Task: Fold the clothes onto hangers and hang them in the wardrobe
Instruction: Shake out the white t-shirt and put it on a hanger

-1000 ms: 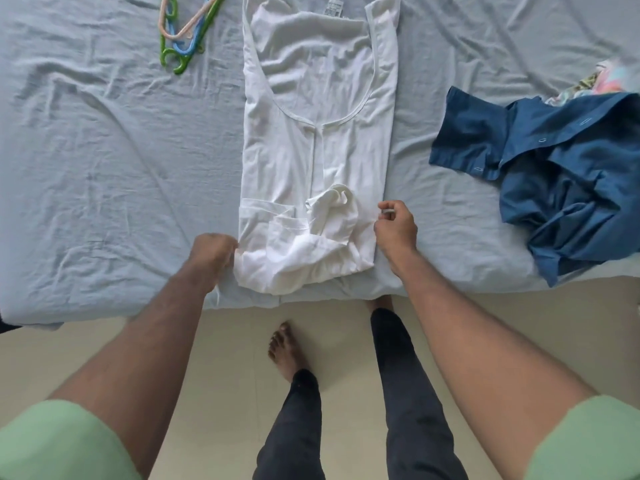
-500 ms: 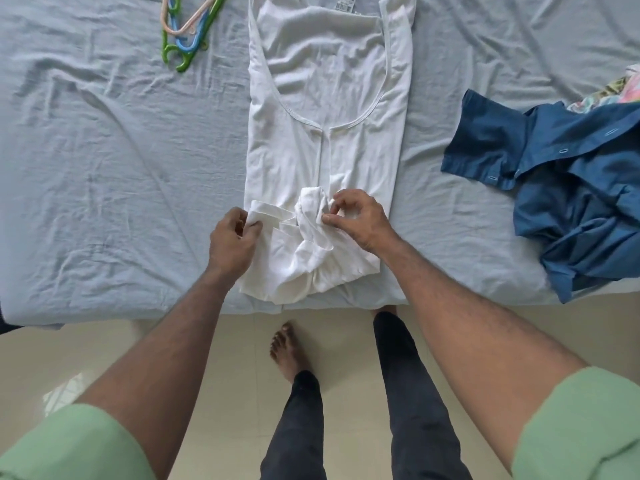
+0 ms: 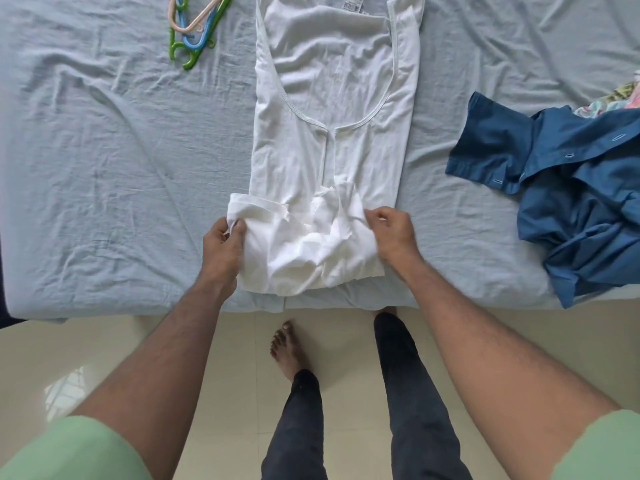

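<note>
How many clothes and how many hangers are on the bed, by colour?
White cotton top, pinched by the left hand and the right hand: 1
Dark blue buttoned shirt: 1
Flowery multicoloured cloth, mostly hidden: 1
Green plastic hanger: 1
Blue plastic hanger: 1
Peach plastic hanger: 1
Total: 6

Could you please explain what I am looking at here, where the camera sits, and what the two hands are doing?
There is no machine: a person wears a wide-angle camera on the head, looking down at their own arms, legs and the floor. In front lies a bed with a pale blue sheet. A white garment is spread flat on it, neckline away from the person. The left hand and the right hand each grip the bunched lower end of that garment, one at either side. A few coloured plastic hangers lie at the far left, and a crumpled blue shirt at the right.
</note>
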Demonstrator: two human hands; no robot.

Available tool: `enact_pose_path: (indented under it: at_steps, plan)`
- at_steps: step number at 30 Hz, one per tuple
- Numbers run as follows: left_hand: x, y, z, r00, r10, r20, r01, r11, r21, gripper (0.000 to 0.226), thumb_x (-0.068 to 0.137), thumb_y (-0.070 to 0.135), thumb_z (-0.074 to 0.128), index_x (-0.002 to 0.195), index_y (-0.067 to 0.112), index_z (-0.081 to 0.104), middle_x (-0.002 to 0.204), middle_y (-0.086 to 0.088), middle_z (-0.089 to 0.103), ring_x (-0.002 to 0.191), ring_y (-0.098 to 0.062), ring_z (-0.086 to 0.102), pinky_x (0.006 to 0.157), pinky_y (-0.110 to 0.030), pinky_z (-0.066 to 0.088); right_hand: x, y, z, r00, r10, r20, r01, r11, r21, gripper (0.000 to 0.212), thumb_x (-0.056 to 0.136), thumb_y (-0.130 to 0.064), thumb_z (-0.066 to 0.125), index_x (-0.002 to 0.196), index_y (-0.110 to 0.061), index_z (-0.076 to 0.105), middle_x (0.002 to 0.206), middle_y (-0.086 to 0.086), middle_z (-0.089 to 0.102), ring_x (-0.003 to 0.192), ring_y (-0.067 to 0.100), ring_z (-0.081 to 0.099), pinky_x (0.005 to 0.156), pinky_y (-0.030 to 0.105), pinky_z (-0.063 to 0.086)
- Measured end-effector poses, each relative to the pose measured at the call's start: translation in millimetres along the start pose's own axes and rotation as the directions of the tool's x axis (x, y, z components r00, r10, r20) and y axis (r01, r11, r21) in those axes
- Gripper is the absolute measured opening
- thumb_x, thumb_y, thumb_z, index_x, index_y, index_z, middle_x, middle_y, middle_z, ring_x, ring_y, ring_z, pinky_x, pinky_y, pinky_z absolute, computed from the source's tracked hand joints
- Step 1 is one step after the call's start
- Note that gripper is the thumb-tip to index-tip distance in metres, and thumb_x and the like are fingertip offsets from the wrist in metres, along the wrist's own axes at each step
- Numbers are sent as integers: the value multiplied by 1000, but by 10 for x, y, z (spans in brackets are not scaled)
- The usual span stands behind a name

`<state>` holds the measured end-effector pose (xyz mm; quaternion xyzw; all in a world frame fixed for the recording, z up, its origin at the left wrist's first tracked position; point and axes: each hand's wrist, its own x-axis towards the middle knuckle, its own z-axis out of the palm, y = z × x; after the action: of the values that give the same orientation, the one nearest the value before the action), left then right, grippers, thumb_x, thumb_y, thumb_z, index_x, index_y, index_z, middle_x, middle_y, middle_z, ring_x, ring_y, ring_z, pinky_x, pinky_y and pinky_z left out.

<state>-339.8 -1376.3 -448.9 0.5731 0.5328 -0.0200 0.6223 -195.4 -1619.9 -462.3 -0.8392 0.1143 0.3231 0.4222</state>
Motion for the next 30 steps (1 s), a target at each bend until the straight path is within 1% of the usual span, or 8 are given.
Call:
enact_pose_path:
  at_steps: [3, 8, 15, 19, 21, 25, 28, 30]
  plan:
    - [95, -41, -55, 995, -91, -51, 92, 995, 23, 13, 104, 28, 56, 97, 21, 66, 95, 0, 69, 91, -19, 66, 71, -34, 54, -98, 305, -255, 963, 151, -224, -140, 988, 64, 33, 99, -37, 61, 76, -13, 66, 79, -3, 66, 77, 16, 60, 63, 28, 47]
    - [127, -76, -59, 972, -233, -10, 233, 971, 42, 33, 92, 37, 73, 108, 8, 69, 103, -8, 75, 96, -27, 72, 84, -47, 60, -118, 357, -326, 980, 178, -92, -180, 984, -14, 56, 102, -53, 48, 66, -11, 54, 70, 2, 58, 68, 16, 52, 64, 34, 42]
    - [13, -86, -19, 991, -110, 69, 111, 994, 2, 38, 84, 19, 82, 118, 15, 67, 115, -6, 73, 104, -24, 72, 86, -46, 60, 166, -68, -168, 996, 69, -60, -76, 991, -110, 26, 89, -40, 74, 83, -17, 64, 78, -8, 62, 73, 7, 58, 59, 23, 41]
    - [27, 38, -18, 970, -108, 218, 134, 985, -107, 26, 93, 19, 71, 117, 11, 68, 110, -9, 75, 97, -25, 73, 73, -40, 61, 56, -229, -143, 941, -119, -316, 147, 987, 65, 30, 101, -39, 60, 83, -16, 52, 71, -12, 53, 58, -7, 50, 56, 11, 39]
    - [86, 71, -22, 953, -164, 257, 140, 984, 110, 24, 98, 22, 65, 116, 7, 68, 103, -11, 75, 90, -27, 71, 64, -35, 59, 31, -189, -173, 913, -49, -405, 72, 997, 42, 40, 101, -49, 56, 83, -13, 54, 69, -6, 56, 57, -4, 53, 50, 11, 38]
    - [226, -3, -4, 995, -101, 6, 95, 949, 300, 33, 94, 33, 71, 97, 1, 70, 81, -7, 68, 75, -22, 64, 58, -29, 51, 153, 63, -261, 921, 245, -302, -292, 949, -122, 68, 86, -73, 59, 94, -6, 68, 97, 8, 70, 93, 27, 65, 78, 35, 53]
    - [211, -44, -37, 982, -175, 76, 175, 985, 11, 57, 78, 47, 84, 106, 0, 70, 98, -12, 73, 90, -27, 70, 77, -43, 58, 103, 135, -277, 980, 189, -54, -182, 976, 117, 45, 87, -55, 73, 102, -13, 68, 101, 0, 72, 96, 21, 70, 81, 33, 57]
    - [114, -143, -58, 954, -246, 169, 241, 969, 50, 67, 68, 45, 91, 114, 2, 68, 109, -11, 74, 99, -29, 72, 78, -45, 59, 38, 216, -300, 985, 119, 124, -149, 950, 273, 37, 89, -36, 77, 115, -11, 68, 107, 2, 75, 99, 19, 73, 85, 34, 60]
